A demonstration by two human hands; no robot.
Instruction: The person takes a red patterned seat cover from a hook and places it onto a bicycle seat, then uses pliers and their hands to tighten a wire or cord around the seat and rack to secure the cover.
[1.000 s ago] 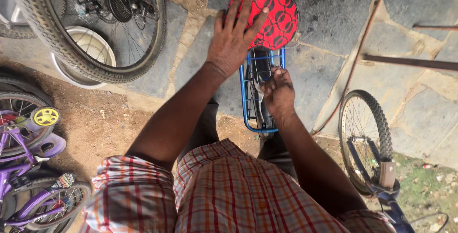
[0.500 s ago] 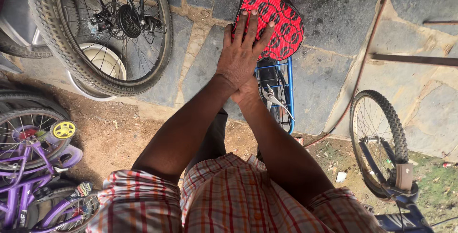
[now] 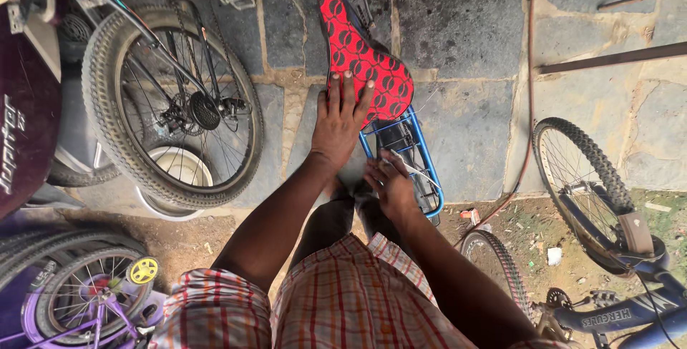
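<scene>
red-and-black patterned padded bicycle saddle (image 3: 365, 59), smooth and tapering to a narrow nose, lies under the left hand (image 3: 338, 124), whose fingers are spread flat on its rear edge. the right hand (image 3: 388, 186) rests on the blue tubular metal rear rack (image 3: 424, 166) just behind the saddle; whether it pinches anything cannot be told. the work appears under way, nothing visibly finished. knobbly black rubber tyre (image 3: 107, 116) stands nearby on grey stone paving (image 3: 465, 27).

Open-air bicycle repair yard: stone-slab floor (image 3: 465, 27), bicycles crowding it — black wheel (image 3: 172, 106) at ten o'clock, purple child's bicycle (image 3: 86, 299) at eight, blue bicycle (image 3: 615, 299) at four.
</scene>
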